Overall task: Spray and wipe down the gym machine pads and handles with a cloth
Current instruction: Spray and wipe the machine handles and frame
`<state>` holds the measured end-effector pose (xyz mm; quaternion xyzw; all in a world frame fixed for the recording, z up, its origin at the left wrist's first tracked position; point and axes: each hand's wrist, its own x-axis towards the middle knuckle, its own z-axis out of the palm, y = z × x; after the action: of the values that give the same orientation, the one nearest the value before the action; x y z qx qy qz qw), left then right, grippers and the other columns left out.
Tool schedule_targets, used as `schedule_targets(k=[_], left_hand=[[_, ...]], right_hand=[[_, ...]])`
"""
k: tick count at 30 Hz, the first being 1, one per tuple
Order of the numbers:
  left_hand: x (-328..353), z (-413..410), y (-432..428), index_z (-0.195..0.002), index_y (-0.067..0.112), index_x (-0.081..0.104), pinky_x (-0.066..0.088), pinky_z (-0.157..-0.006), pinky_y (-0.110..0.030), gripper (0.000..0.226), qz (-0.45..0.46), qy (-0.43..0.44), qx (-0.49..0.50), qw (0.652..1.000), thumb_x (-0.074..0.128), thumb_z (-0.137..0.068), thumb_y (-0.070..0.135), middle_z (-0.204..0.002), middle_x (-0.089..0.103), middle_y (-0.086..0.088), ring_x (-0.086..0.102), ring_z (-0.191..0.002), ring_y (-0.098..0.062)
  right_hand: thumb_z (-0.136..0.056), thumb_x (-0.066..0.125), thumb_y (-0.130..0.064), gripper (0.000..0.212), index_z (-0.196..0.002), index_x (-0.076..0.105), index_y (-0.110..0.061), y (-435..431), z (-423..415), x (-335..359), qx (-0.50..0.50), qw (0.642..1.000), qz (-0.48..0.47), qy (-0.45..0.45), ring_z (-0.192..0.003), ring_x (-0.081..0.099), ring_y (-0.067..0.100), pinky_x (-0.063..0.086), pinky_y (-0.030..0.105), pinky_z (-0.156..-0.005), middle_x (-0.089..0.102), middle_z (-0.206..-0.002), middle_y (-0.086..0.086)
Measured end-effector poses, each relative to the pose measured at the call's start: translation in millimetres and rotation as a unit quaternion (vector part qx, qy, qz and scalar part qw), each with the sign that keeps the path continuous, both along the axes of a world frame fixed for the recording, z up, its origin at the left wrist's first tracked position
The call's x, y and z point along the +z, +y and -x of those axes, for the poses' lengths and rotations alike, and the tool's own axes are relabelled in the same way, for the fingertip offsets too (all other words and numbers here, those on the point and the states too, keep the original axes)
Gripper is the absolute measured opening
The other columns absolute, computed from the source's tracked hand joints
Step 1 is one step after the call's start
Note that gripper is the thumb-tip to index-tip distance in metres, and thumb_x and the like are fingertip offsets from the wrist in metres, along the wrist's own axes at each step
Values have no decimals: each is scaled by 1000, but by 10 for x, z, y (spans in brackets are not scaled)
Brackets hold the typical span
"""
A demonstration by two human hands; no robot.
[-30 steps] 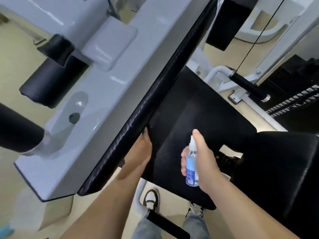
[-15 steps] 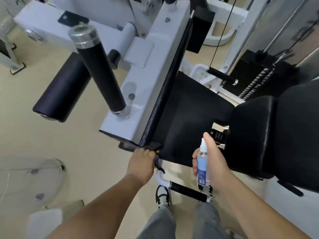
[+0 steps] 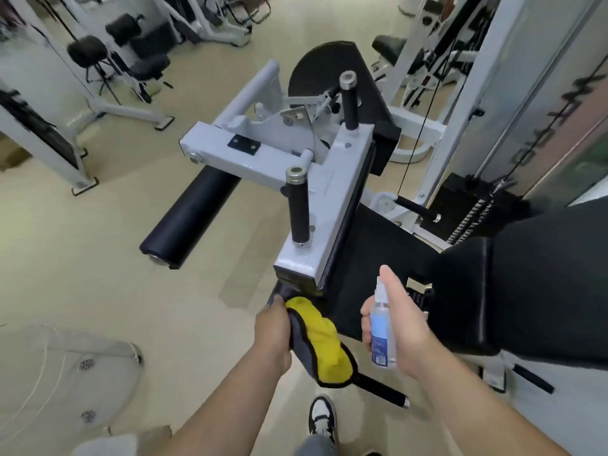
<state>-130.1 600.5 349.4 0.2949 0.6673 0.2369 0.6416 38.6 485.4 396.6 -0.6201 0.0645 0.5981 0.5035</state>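
My left hand [image 3: 274,330] grips a yellow and grey cloth [image 3: 317,340] just below the near end of the machine's white arm [image 3: 316,205]. My right hand [image 3: 399,327] holds a small clear spray bottle [image 3: 381,327] upright, thumb on its nozzle, in front of the black seat pad [image 3: 381,258]. Two black upright handles [image 3: 298,212] [image 3: 350,105] stand on the white arm. A black roller pad [image 3: 192,212] sticks out to the left. A black back pad [image 3: 533,284] lies to the right.
A thin black handle bar [image 3: 383,391] sits low below the cloth, near my shoe [image 3: 322,416]. A weight stack and cable [image 3: 470,218] stand at the right. Other gym machines [image 3: 108,67] fill the back left. A clear plastic object [image 3: 62,380] lies on the beige floor at left.
The view has pulled back and up from the machine. My left hand has come off the pad's edge and the yellow cloth now shows in it. The bottle stays in my right hand.
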Motion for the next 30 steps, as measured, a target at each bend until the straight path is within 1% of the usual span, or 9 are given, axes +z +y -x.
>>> schedule_targets(k=[2,5,7,9,11,16,20,25,30], left_hand=[[274,20,94,-119,13,66,59,-88,-41,30,-32,-48,71,996,43,-107,27,-112,73,-17,71,-97,-31],[562,-116,219,-125,35,62,56,-99,-50,27,13,-147,58,987,44,-107,43,-120,74,-7,72,-107,-28],[622,-190,218,-121,37,65,59,-92,-44,28,29,-182,40,982,43,-107,47,-121,75,-4,73,-108,-26],[630,-156,206,-122,36,66,61,-77,-36,31,1,-148,25,989,40,-108,45,-117,76,-4,73,-104,-25],[699,-4,227,-121,28,68,59,-73,-34,30,-29,-89,33,995,43,-107,37,-114,76,-8,74,-98,-27],[1207,179,584,-126,25,67,54,-100,-47,35,-128,-42,-6,991,47,-101,39,-117,71,-7,66,-107,-30],[1589,-64,983,-111,33,71,53,-96,-42,30,-197,-62,-101,973,44,-102,42,-108,72,-3,67,-105,-23],[1507,-182,1374,-101,35,76,54,-100,-52,34,-144,-83,-205,965,50,-91,54,-105,78,-1,73,-105,-26],[1424,-202,1438,-99,28,76,53,-103,-52,29,-94,-118,-255,955,51,-103,42,-103,79,-6,73,-105,-28]], right_hand=[[-83,64,-85,73,-70,57,-14,19,54,180,19,999,-31,-11,-53,46,23,45,32,-56,48,-66,11],[-85,63,-84,72,-70,57,-13,132,144,384,21,999,-29,-25,-53,47,23,47,31,-56,49,-66,11],[-85,63,-83,73,-70,57,-12,193,242,514,15,998,-41,-34,-53,45,23,45,31,-56,48,-66,12],[-86,63,-82,73,-70,56,-11,245,295,622,12,998,-51,-42,-52,44,24,43,31,-55,47,-64,12],[-87,63,-81,74,-70,58,-10,278,330,729,9,997,-56,-55,-51,43,25,43,31,-54,48,-63,13],[-82,63,-86,77,-65,60,-11,533,435,905,21,995,-67,-78,-50,45,23,44,31,-56,50,-62,12],[-86,62,-80,72,-64,60,-12,923,571,931,-22,992,-84,-97,-49,45,22,44,32,-57,50,-62,12],[-88,58,-76,73,-63,58,-8,1285,809,835,-113,985,-73,-111,-47,42,24,41,30,-52,46,-57,14],[-86,54,-79,74,-60,57,-10,1377,940,781,-154,979,-59,-122,-47,41,23,42,28,-50,46,-56,12]])
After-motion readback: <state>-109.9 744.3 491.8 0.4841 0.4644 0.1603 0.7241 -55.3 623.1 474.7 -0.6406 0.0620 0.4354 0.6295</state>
